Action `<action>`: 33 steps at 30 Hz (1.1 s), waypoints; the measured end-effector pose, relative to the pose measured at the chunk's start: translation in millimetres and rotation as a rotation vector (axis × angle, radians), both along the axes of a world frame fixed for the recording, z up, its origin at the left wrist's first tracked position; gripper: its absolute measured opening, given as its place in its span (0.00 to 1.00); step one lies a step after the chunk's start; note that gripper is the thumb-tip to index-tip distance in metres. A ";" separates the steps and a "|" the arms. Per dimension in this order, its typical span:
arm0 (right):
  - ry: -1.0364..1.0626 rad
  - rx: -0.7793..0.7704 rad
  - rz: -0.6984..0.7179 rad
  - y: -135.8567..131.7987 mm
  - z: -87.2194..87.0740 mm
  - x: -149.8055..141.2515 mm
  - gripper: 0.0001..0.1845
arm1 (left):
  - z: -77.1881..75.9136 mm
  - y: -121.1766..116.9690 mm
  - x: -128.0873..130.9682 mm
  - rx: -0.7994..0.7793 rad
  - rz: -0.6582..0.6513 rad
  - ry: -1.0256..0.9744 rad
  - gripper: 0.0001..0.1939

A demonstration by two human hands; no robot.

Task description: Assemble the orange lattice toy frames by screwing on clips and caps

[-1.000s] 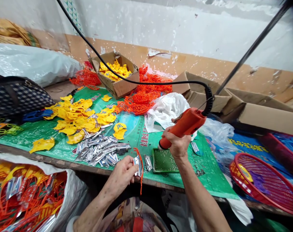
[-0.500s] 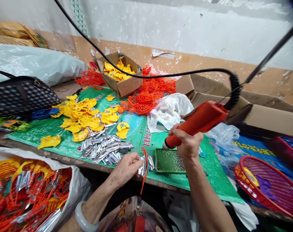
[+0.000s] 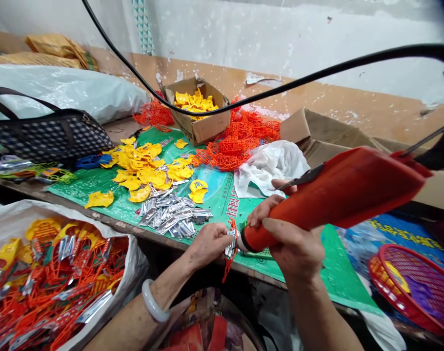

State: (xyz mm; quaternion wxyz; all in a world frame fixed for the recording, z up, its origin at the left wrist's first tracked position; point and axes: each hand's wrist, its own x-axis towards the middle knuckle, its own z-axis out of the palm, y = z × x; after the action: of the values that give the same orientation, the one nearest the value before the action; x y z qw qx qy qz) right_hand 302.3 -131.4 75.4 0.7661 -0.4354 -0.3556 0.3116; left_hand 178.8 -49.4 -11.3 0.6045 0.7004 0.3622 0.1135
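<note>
My left hand [image 3: 209,246] pinches an orange plastic piece [image 3: 227,271] together with a small silver plate [image 3: 230,249], just over the table's front edge. Wrapped round an orange-red electric screwdriver [image 3: 339,192], my right hand [image 3: 295,243] tilts it so that its nose points left at the plate. The nose is at or very near the plate; contact is hard to make out. Behind the screwdriver, a green perforated tray [image 3: 265,253] is mostly hidden. Beyond my left hand lie a heap of silver plates [image 3: 171,214] and a heap of yellow plastic pieces [image 3: 141,170].
A black cable [image 3: 298,80] arches across to the screwdriver. An open sack [image 3: 132,273] of assembled pieces stands front left. Behind are a cardboard box [image 3: 211,127] of yellow parts, orange netlike pieces [image 3: 240,131] and a white cloth [image 3: 276,163]. A red basket [image 3: 379,263] sits right.
The screwdriver has swung from above the green tray down and left to the silver plate. My left hand keeps its hold on the piece. The view has shifted left.
</note>
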 end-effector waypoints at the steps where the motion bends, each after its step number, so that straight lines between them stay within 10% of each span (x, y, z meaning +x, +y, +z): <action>1: -0.010 -0.011 0.008 0.4 -1.7 -0.8 0.21 | -0.7 -0.2 -0.1 -0.002 0.001 -0.005 0.10; 6: -0.075 -0.061 0.006 0.4 -10.5 -1.9 0.05 | -4.2 0.3 -0.1 -0.016 0.012 -0.019 0.10; 33: -0.227 -0.091 0.026 0.8 -20.4 -1.6 0.05 | 1.5 -2.0 3.1 -0.106 0.050 -0.065 0.08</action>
State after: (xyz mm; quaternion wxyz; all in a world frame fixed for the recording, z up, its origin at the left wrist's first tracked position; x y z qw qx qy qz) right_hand 300.7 -130.6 55.0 0.6961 -0.4976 -0.4313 0.2860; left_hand 182.0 -51.5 -9.8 0.6491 0.6541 0.3652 0.1321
